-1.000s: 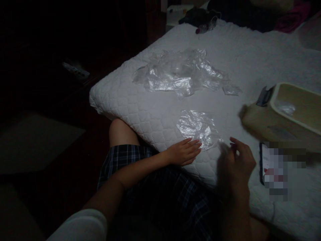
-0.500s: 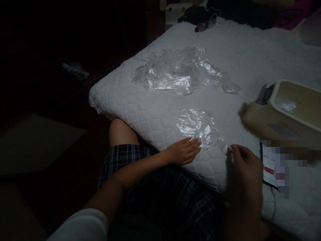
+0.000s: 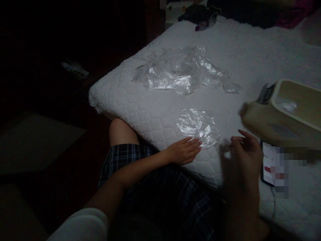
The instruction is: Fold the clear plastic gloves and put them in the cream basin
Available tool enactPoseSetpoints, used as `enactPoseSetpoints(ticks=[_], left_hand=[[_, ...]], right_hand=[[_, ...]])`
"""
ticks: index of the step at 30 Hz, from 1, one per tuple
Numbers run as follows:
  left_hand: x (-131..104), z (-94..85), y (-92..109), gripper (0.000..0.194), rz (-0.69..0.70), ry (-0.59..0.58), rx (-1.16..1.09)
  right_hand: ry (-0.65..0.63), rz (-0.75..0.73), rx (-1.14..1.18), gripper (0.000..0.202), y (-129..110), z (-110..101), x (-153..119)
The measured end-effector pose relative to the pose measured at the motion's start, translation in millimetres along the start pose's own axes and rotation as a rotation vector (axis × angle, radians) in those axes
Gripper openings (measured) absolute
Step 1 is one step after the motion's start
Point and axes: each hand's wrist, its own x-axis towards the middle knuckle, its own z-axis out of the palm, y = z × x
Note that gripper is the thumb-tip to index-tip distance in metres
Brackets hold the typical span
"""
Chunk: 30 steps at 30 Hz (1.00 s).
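Observation:
My left hand [image 3: 186, 150] lies flat with its fingers out, pressing the near edge of a crinkled sheet of clear plastic film [image 3: 198, 125] onto the white quilted bed. To its right, my right hand [image 3: 247, 147] is raised just over the bedding. Its thumb and a finger appear pinched on a small scrap of clear plastic [image 3: 227, 150], while another finger sticks out. The exact grip is dim and partly hidden. A gap shows between scrap and sheet. Farther back lies a larger spread of crumpled clear plastic [image 3: 173, 73].
A beige bin [image 3: 260, 118] lies on its side at the right, with some clear plastic inside. Beside my right hand is a phone [image 3: 268, 167] with a cable, partly pixelated. A bottle [image 3: 203, 25] and dark cloth are at the far edge. The bed's edge [image 3: 120, 124] runs by my knee.
My right hand has shifted slightly and one finger has lifted outward. The strip of plastic that reached from the sheet to it is now apart from the sheet. My left hand stays put.

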Motion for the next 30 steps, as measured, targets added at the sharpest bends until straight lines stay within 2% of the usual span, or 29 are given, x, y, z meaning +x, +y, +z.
enactPoseSetpoints(ticks=[6,10,15,21,26,30], left_hand=[[1,-1.1,0,0.044,-0.006,-0.012,-0.014],[0,-1.4,0,0.045,0.005,-0.004,0.0],[-1,-0.4,0,0.044,0.02,0.03,0.026],[-1,-0.8,0,0.045,0.017,0.026,0.059],[-2,0.0,1,0.046,0.012,0.042,0.071],[-3,0.4,1,0.045,-0.01,0.011,0.034]], right_hand=[[-0.126,-0.058,0.045,0.037,1,22,9],[-0.264,-0.057,0.084,0.036,6,36,6],[-0.344,-0.034,0.089,0.038,14,48,2],[-0.395,-0.081,-0.093,0.046,16,51,3],[-0.47,-0.195,-0.242,0.051,16,48,3],[-0.47,-0.242,-0.277,0.052,13,47,2]])
